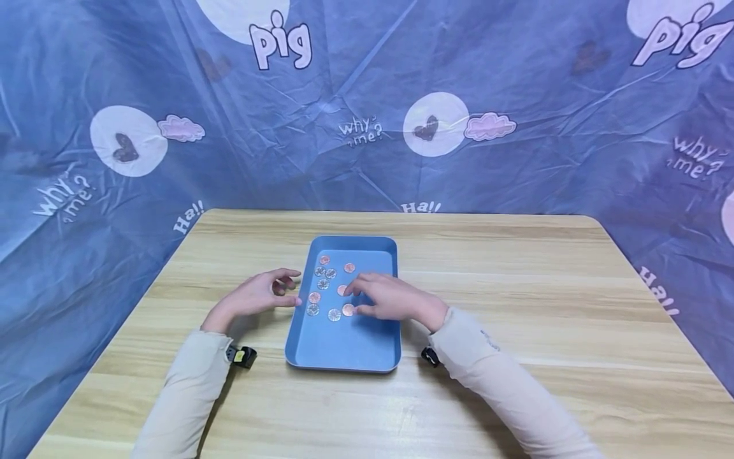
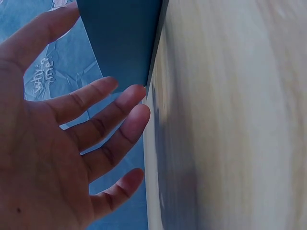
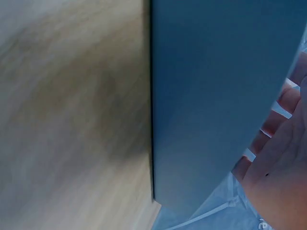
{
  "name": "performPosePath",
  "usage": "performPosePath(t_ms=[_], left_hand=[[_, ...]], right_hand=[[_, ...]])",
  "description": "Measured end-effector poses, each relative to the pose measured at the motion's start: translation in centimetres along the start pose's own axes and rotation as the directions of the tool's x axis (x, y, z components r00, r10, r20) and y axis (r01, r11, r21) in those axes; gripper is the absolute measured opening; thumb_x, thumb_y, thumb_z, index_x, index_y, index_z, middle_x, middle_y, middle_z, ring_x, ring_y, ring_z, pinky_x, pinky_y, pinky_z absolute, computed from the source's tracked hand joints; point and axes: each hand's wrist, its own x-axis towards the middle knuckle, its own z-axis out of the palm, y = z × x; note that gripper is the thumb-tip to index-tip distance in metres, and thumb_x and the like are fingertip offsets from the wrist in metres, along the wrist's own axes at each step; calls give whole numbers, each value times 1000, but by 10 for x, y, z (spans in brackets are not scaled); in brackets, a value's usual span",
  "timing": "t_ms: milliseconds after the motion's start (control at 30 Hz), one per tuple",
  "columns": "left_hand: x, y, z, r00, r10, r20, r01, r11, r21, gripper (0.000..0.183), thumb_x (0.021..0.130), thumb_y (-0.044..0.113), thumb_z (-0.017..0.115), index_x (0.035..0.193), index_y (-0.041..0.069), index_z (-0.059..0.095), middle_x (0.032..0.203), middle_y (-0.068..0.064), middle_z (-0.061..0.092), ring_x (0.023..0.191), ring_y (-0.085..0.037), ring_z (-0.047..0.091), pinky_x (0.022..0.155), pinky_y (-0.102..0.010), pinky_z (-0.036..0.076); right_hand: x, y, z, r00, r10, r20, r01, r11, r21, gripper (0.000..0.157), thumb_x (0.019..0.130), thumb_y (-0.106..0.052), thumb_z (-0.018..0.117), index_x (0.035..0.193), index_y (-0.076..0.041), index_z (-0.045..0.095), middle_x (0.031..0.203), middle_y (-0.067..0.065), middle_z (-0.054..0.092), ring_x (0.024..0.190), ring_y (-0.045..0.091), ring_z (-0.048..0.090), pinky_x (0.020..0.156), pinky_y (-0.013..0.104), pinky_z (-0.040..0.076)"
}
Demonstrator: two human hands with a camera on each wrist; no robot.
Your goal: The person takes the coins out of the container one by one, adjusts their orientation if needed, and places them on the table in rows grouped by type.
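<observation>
A shallow blue tray (image 1: 344, 357) lies on the table with several coins in it. Some are copper-coloured, such as the coin (image 1: 315, 298) near the left wall; others are silvery, such as the coin (image 1: 334, 315) in the middle. Over the tray is my right hand (image 1: 395, 298), its thumb and forefinger apart, their tips right by two copper-coloured coins. In the right wrist view the tray's side wall (image 3: 211, 96) hides part of that hand. My left hand (image 1: 259, 294) is at the tray's left rim, holding nothing, its fingers loosely bent and spread; the thumb tip overlaps the rim.
The wood-grain table (image 1: 516, 287) extends around the tray on all sides. Behind it hangs a blue printed cloth (image 1: 344, 83), which also runs down the left and right sides. A dark wrist camera (image 1: 245, 357) is strapped at the left sleeve.
</observation>
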Motion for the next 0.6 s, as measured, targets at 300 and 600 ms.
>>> performPosePath(t_ms=[300,600], left_hand=[[1,-4,0,999,26,32,-23,998,-65,72,84,37,74,141,4,45,123,-17,60,109,-29,59,98,-46,49],[-2,1,0,997,44,59,-37,994,-108,70,85,32,73,142,4,43,126,-18,59,110,-31,59,101,-48,47]], right_hand=[[7,-3,8,1000,8,23,-8,1000,2,32,93,-28,63,121,-13,64,115,1,64,111,20,58,103,40,44],[11,2,15,1000,11,15,-11,1000,-6,26,90,-25,67,114,-15,66,108,0,65,104,18,59,98,38,45]])
